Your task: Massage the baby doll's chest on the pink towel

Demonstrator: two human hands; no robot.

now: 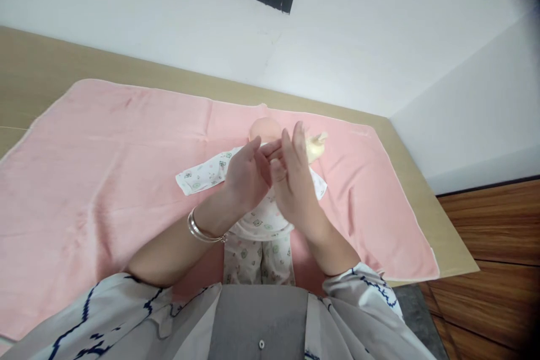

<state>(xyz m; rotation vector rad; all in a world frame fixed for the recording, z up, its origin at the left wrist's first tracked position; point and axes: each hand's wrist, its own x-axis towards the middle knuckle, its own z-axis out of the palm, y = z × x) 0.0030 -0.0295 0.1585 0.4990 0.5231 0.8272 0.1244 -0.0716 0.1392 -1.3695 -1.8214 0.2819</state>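
Before you, a light wood-toned counter [426, 214] spans the frame from upper left to lower right. You have a creased pink blanket [152, 146] over most of it; at the frame's center lie a partly hidden doll-like figure [264, 127] in white printed clothes [242, 261] and a pale yellow object [315, 149].

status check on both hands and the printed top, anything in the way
Left hand and right hand open, close together, nothing seen in either. Printed top on pink blanket. Hands block part of the camera's view of the top.
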